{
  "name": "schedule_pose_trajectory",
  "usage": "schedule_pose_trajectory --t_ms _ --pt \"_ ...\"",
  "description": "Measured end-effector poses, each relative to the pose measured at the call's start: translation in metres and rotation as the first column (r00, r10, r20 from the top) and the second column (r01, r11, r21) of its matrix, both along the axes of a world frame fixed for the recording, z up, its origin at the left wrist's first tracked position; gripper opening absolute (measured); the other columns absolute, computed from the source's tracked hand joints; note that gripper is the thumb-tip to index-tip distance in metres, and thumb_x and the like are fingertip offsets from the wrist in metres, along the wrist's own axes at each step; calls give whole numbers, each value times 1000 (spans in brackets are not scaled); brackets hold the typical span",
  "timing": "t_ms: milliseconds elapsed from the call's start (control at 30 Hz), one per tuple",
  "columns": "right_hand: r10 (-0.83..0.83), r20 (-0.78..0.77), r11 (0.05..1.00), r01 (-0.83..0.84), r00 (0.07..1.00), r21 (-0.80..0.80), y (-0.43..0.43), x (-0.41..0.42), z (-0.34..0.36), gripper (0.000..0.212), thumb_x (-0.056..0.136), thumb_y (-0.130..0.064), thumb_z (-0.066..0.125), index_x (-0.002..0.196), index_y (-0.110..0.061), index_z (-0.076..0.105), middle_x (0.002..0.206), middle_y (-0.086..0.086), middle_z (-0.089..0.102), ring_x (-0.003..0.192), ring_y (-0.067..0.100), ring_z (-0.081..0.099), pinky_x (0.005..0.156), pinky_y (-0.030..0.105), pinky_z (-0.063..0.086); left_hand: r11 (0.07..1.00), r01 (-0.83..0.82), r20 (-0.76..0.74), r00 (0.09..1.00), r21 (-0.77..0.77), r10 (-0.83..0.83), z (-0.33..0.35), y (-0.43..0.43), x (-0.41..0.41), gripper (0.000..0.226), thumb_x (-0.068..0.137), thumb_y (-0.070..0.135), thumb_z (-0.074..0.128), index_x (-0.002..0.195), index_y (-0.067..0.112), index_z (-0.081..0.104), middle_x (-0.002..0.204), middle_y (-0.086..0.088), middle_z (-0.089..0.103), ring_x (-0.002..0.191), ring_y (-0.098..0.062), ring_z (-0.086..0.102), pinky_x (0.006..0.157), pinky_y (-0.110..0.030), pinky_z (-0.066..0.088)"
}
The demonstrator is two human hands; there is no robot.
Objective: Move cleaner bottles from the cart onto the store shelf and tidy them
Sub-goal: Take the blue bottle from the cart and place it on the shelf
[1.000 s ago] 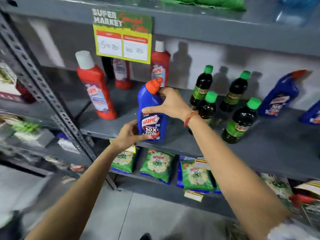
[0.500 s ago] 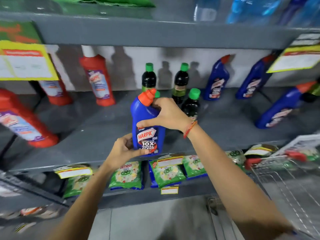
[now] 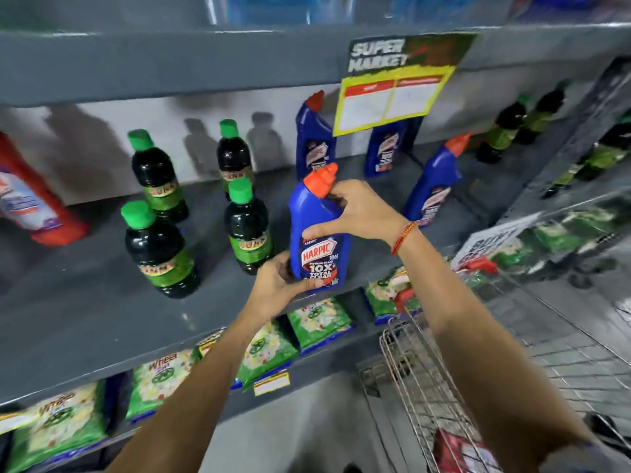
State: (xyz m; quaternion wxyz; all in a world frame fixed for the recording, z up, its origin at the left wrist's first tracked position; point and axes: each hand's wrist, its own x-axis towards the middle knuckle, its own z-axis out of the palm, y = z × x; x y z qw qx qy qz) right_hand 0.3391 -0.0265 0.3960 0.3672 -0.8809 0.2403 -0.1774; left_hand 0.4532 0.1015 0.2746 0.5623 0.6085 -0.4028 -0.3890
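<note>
I hold a blue Harpic bottle (image 3: pixel 319 233) with an orange cap upright at the front edge of the grey shelf (image 3: pixel 85 322). My right hand (image 3: pixel 358 209) grips its neck and shoulder from the right. My left hand (image 3: pixel 278 285) clasps its base from below and the left. Three more blue Harpic bottles stand further back: one (image 3: pixel 314 138) behind, one (image 3: pixel 389 148) under the price sign, one (image 3: pixel 433 179) to the right. The wire cart (image 3: pixel 420 380) is at lower right.
Several dark bottles with green caps (image 3: pixel 158 247) stand left of the held bottle. A red bottle (image 3: pixel 30 199) is at far left. A yellow price sign (image 3: pixel 396 87) hangs from the upper shelf. Green detergent packets (image 3: pixel 317 319) fill the lower shelf.
The view has swung right along the shelf. Both hands have carried the blue bottle rightward past the green-capped bottles toward the other blue bottles; the cart has come into view.
</note>
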Motion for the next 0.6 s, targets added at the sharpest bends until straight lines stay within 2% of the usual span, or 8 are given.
schedule_pose_trajectory --t_ms 67,133,200,267,333,433,533,600 --pt "-9 -29 999 8 1000 -39 -22 -7 0 58 54 -46 82 90 -3 65 96 18 72 88 30 67 76 42 55 999 -30 69 997 12 29 -6 -26 -6 57 47 37 88 95 20 63 91 4 75 82 -5 69 85 -38 57" --pt "0 -78 999 -4 997 -52 -42 -11 1 57 54 -45 83 93 -7 66 95 11 73 88 24 68 78 42 55 997 -75 129 989 6 73 -8 -50 -11 49 57 16 86 99 13 61 97 -9 71 84 -12 68 88 -48 55" --pt "7 -125 999 -12 992 -40 -56 -13 5 51 56 -40 84 95 -13 66 97 3 73 90 18 68 80 35 56 992 -130 169 977 -2 128 -8 -70 -15 51 58 12 85 104 10 61 100 -10 70 88 -21 67 88 -47 54" --pt "25 -149 999 -29 989 -21 -66 -14 9 47 57 -36 84 96 -19 63 97 -4 69 89 12 66 77 22 53 985 -170 186 968 2 167 -8 -85 -18 53 60 12 84 107 6 61 100 -9 69 90 -23 66 87 -41 54" --pt "29 -174 999 -31 984 -11 -72 -14 11 43 58 -32 85 91 -23 59 90 -11 65 80 3 62 66 5 44 978 -206 198 960 22 197 -9 -95 -19 53 61 12 84 107 5 60 103 -12 70 92 -23 66 87 -39 54" --pt "16 -196 1000 -16 980 4 -81 -14 7 41 60 -27 85 88 -21 57 80 -18 59 69 -6 55 54 -1 38 973 -226 216 953 49 210 -15 -103 -19 54 60 15 85 108 6 60 106 -15 71 94 -28 67 87 -44 54" --pt "13 -174 1000 -17 985 -23 -88 -13 1 54 60 -31 85 105 -12 61 100 -5 66 83 7 60 63 1 42 969 -237 242 947 75 213 -18 -106 -19 53 61 17 84 107 6 60 105 -15 71 94 -28 68 87 -45 54" --pt "16 -175 1000 -20 984 -23 -92 -13 -3 64 61 -31 84 116 -10 58 116 3 65 99 13 60 79 15 48 966 -239 273 940 95 205 -16 -107 -20 53 62 19 84 108 6 60 104 -14 72 93 -27 68 84 -41 54"
